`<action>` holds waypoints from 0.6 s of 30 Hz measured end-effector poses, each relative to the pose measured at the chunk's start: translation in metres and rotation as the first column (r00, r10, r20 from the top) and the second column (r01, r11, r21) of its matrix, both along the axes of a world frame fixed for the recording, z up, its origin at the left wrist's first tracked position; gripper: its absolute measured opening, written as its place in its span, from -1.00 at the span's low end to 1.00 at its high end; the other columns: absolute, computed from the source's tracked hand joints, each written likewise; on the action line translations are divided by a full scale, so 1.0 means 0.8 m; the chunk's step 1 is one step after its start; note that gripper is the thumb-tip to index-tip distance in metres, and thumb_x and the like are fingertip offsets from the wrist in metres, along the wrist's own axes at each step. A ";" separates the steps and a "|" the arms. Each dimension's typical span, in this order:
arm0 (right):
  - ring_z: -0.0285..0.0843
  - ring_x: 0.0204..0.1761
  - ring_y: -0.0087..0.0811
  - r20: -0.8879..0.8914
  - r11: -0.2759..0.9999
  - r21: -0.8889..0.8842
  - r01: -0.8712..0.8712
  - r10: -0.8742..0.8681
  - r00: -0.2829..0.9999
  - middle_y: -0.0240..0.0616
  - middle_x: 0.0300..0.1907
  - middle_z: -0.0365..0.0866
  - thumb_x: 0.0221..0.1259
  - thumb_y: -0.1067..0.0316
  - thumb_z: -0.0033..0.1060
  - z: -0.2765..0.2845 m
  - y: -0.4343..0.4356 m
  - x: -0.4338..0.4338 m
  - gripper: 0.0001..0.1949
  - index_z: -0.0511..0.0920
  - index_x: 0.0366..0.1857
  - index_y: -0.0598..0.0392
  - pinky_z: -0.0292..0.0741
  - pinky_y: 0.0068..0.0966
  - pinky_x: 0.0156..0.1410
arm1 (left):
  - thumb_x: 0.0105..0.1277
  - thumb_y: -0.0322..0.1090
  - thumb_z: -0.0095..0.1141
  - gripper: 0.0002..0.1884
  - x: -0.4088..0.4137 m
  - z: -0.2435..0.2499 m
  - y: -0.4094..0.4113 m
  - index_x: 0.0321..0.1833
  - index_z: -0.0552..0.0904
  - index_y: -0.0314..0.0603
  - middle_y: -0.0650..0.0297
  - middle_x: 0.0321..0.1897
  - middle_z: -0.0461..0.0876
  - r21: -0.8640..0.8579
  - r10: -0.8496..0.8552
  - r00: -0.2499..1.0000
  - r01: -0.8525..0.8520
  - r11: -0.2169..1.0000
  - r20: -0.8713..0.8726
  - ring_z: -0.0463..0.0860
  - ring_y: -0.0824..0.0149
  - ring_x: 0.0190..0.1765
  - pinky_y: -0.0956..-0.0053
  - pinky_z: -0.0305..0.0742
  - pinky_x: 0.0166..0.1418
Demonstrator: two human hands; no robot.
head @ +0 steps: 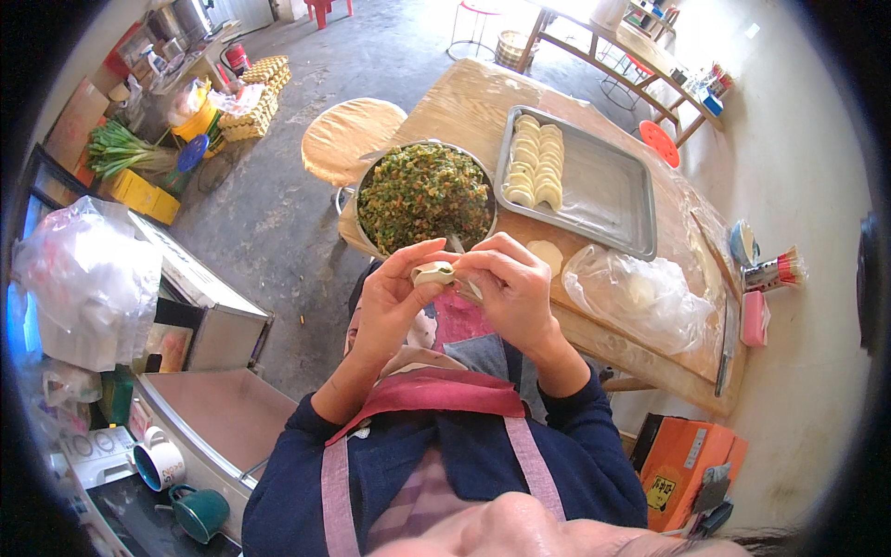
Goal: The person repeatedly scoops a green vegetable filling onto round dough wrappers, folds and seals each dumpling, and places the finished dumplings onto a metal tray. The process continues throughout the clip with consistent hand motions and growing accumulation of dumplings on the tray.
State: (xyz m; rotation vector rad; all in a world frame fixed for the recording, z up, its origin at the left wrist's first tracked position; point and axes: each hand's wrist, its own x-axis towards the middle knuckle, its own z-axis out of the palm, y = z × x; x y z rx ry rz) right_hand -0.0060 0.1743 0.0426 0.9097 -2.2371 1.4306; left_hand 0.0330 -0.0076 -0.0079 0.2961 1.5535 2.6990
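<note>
My left hand [397,289] holds a partly folded dumpling [433,273] with green filling showing at its right end. The fingertips of my right hand [511,285] pinch that same end, and a pale utensil shows under them. Just beyond my hands stands a round metal bowl [359,209] heaped with chopped green and orange filling [424,191]. To its right, a rectangular metal tray [651,209] holds two rows of folded dumplings [534,163] along its left side. A flat round wrapper [545,256] lies on the wooden table [459,90] near my right hand.
A clear plastic bag [637,296] rests on the table, right of the wrapper. A long knife [727,348] lies at the right edge, near a pink box [754,319]. A cloth-covered round stool [351,139] stands left of the bowl. Cups [200,514] are at lower left.
</note>
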 end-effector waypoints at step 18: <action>0.69 -0.25 -0.15 -0.125 0.987 0.157 -0.041 0.061 0.990 -0.17 -0.18 0.60 0.12 0.51 0.48 0.018 0.005 0.004 -0.81 0.72 -0.18 0.10 0.64 -0.29 -0.18 | 0.41 -0.68 0.19 -0.43 0.004 0.013 0.006 0.49 0.44 -0.38 0.06 0.28 0.65 -0.088 0.016 0.998 -0.021 0.996 -0.053 0.65 0.33 0.28 0.44 0.59 0.38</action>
